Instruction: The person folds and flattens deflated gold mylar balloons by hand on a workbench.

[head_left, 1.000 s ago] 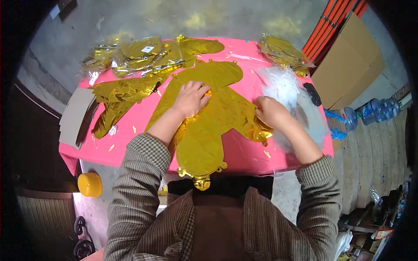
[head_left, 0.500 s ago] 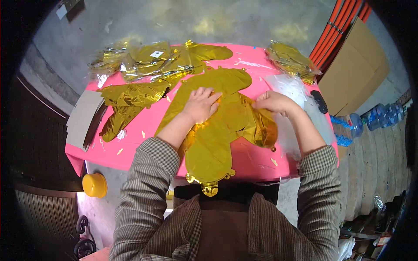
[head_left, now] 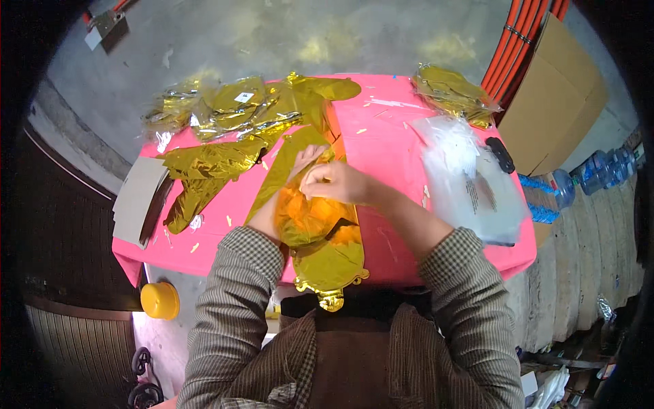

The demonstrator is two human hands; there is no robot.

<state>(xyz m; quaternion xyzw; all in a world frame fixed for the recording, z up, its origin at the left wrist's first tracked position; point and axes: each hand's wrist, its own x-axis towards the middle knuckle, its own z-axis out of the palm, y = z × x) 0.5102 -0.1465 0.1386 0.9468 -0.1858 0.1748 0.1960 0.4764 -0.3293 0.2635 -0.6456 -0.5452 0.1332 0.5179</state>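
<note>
A gold foil balloon (head_left: 330, 262), flat and uninflated, lies in front of me on the pink-covered table, its tabbed end over the near edge. My right hand (head_left: 340, 183) has crossed to the middle and pinches a flap of it, which is folded over toward the left. Under and beside that flap, my left hand (head_left: 308, 157) rests on the foil with its fingers laid out; the folded foil hides part of it and its wrist. Another flat gold balloon (head_left: 211, 160) is spread to the left.
Gold foil packs in clear bags (head_left: 235, 102) lie at the far left, another bagged pack (head_left: 453, 92) at the far right. Clear plastic bags (head_left: 470, 184) and a black object (head_left: 501, 155) sit on the right. Grey card sheets (head_left: 139, 198) lie at the left edge.
My right hand has moved left, carrying the balloon's right-hand part over the middle. The fold now covers part of my left hand, and pink table shows where that part lay.
</note>
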